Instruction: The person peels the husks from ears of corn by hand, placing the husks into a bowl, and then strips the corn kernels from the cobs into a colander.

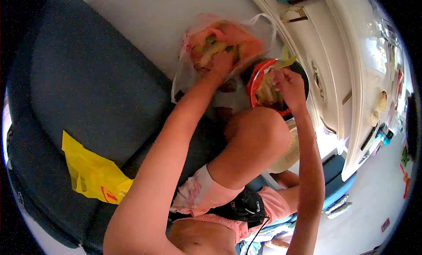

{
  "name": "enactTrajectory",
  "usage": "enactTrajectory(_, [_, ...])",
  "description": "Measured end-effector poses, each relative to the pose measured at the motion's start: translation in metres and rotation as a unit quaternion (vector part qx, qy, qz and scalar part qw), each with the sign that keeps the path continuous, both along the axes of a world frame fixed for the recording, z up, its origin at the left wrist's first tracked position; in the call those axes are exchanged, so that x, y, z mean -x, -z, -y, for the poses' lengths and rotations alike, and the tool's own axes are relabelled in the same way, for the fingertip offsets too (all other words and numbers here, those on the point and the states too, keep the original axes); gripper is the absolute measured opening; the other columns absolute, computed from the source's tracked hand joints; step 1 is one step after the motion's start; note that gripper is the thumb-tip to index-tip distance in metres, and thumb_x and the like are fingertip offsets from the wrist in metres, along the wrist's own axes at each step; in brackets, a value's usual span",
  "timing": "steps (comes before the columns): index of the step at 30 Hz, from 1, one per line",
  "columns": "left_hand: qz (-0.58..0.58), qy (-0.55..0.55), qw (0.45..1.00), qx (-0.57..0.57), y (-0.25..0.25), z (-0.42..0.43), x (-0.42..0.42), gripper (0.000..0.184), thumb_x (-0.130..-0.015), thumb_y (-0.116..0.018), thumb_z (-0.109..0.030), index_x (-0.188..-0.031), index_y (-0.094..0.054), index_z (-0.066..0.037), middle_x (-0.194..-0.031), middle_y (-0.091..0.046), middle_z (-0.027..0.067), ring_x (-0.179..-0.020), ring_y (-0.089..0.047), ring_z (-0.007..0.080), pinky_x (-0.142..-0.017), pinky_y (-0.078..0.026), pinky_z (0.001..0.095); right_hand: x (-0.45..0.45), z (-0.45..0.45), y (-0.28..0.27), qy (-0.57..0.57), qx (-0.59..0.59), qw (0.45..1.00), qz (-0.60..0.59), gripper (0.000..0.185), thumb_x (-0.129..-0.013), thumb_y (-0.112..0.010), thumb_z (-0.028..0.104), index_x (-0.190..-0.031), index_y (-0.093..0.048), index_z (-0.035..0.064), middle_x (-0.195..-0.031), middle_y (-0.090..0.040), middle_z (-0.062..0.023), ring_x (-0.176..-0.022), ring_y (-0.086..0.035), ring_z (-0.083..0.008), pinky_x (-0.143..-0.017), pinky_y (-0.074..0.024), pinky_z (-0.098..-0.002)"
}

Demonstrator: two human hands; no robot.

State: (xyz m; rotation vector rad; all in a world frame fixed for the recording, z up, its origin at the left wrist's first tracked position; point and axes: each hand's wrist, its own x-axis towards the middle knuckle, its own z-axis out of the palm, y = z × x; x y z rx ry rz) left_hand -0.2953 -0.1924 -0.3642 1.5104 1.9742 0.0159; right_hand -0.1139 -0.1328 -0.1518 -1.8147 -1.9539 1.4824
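Observation:
My left hand (222,63) reaches into a translucent plastic bag with an orange-red one inside (248,42). Its fingers are dim and blurred against pale yellow-green produce (210,50) that looks like corn in husks. My right hand (289,86) is over a dark round bin (302,72) with a red liner (254,89). Its fingers are pinched together at a pale green leafy strip (286,60), which looks like a husk and sticks up past the rim. Pale yellowish scraps (267,91) lie inside the bin, below that hand.
A dark grey sofa (92,79) fills the left side, with a yellow plastic bag (94,173) on it. White drawers (323,44) stand close beside the bin. My bent knee (268,127) is just in front of the bin. A beige object with a grille (290,151) sits beyond my leg.

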Motion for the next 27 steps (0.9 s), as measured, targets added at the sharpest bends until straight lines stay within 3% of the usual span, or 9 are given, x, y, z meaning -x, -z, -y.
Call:
enactTrajectory(6, [-0.032, 0.001, 0.999, -0.029, 0.02, 0.0, -0.032, 0.017, -0.083, -0.058, -0.023, -0.081, -0.071, -0.012, -0.081, -0.07, 0.0085, -0.075, -0.069, 0.0238, -0.059, -0.052, 0.0387, 0.004, 0.0, -0.004, -0.026, -0.012, 1.0, 0.013, 0.031, -0.095, -0.052, 0.028, -0.089, -0.067, 0.0013, -0.069, -0.058, -0.0002, -0.058, -0.05, -0.0068, -0.054, -0.0406, -0.022])
enactTrajectory(9, [-0.023, 0.008, 0.999, -0.032, 0.023, 0.002, -0.041, 0.016, -0.081, -0.06, -0.024, -0.083, -0.071, -0.012, -0.081, -0.069, 0.0099, -0.072, -0.068, 0.0246, -0.058, -0.052, 0.0402, 0.007, 0.003, -0.012, 0.006, 0.038, 0.999, 0.0, 0.032, -0.095, -0.052, 0.029, -0.089, -0.067, 0.001, -0.068, -0.057, -0.0002, -0.057, -0.049, -0.0065, -0.052, -0.0386, -0.0211])
enactTrajectory(11, [-0.027, -0.164, 0.985, -0.034, 0.059, 0.003, -0.061, 0.019, -0.081, -0.061, -0.023, -0.09, -0.068, -0.008, -0.082, -0.069, 0.011, -0.075, -0.068, 0.0292, -0.062, -0.053, 0.0434, 0.007, 0.003, -0.013, 0.006, 0.042, 0.999, 0.031, 0.032, -0.095, -0.052, 0.028, -0.088, -0.067, 0.0007, -0.067, -0.057, -0.0002, -0.056, -0.049, -0.0061, -0.051, -0.0383, -0.0208])
enactTrajectory(16, [0.079, -0.237, 0.968, 0.006, 0.063, 0.008, -0.044, 0.028, -0.081, -0.062, -0.025, -0.1, -0.065, -0.005, -0.089, -0.068, 0.0149, -0.083, -0.067, 0.0337, -0.069, -0.052, 0.046, 0.001, 0.003, -0.017, 0.002, 0.036, 0.999, 0.003, 0.033, -0.096, -0.051, 0.027, -0.087, -0.067, -0.0002, -0.067, -0.058, -0.0004, -0.056, -0.049, -0.006, -0.051, -0.0386, -0.0208])
enactTrajectory(20, [0.143, -0.26, 0.953, 0.066, 0.003, 0.007, -0.021, 0.043, -0.078, -0.065, -0.031, -0.108, -0.061, -0.001, -0.1, -0.066, 0.0204, -0.096, -0.063, 0.0367, -0.079, -0.05, 0.0474, -0.003, 0.003, -0.016, 0.006, 0.022, 0.999, -0.025, 0.027, -0.095, -0.052, 0.022, -0.087, -0.068, 0.0016, -0.068, -0.064, -0.0058, -0.056, -0.056, -0.0097, -0.051, -0.0425, -0.0256])
enactTrajectory(21, [0.14, -0.261, 0.953, 0.065, 0.012, 0.011, -0.018, 0.043, -0.078, -0.065, -0.031, -0.108, -0.061, -0.001, -0.1, -0.066, 0.0204, -0.096, -0.063, 0.0367, -0.079, -0.05, 0.0474, -0.002, 0.003, -0.016, 0.005, 0.021, 0.999, -0.029, 0.027, -0.095, -0.052, 0.022, -0.087, -0.068, 0.0016, -0.068, -0.064, -0.0058, -0.056, -0.056, -0.0097, -0.051, -0.0425, -0.0256])
enactTrajectory(23, [0.291, -0.38, 0.875, -0.076, 0.044, 0.018, -0.014, 0.051, -0.074, -0.068, -0.038, -0.108, -0.062, -0.001, -0.106, -0.063, 0.0238, -0.101, -0.062, 0.0351, -0.083, -0.049, 0.0466, -0.002, 0.003, -0.017, 0.012, 0.029, 0.999, -0.031, 0.027, -0.095, -0.051, 0.021, -0.086, -0.067, 0.0012, -0.067, -0.063, -0.0049, -0.056, -0.055, -0.0092, -0.052, -0.0428, -0.025])
enactTrajectory(26, [0.234, -0.315, 0.916, -0.082, 0.03, 0.008, -0.005, 0.041, -0.077, -0.064, -0.032, -0.105, -0.063, -0.001, -0.103, -0.065, 0.0219, -0.098, -0.063, 0.0342, -0.082, -0.05, 0.0462, 0.002, 0.004, -0.021, 0.007, 0.045, 0.998, -0.037, 0.027, -0.095, -0.051, 0.021, -0.086, -0.066, 0.0009, -0.066, -0.061, -0.0039, -0.056, -0.054, -0.0092, -0.052, -0.0428, -0.0252])
enactTrajectory(27, [0.232, -0.317, 0.916, -0.083, 0.001, 0.002, -0.001, 0.041, -0.077, -0.064, -0.032, -0.105, -0.063, -0.001, -0.103, -0.065, 0.0219, -0.098, -0.063, 0.0342, -0.082, -0.05, 0.0462, 0.003, 0.003, -0.02, 0.005, 0.045, 0.998, -0.039, 0.027, -0.095, -0.051, 0.021, -0.086, -0.066, 0.0009, -0.066, -0.061, -0.0039, -0.056, -0.054, -0.0092, -0.052, -0.0428, -0.0252])
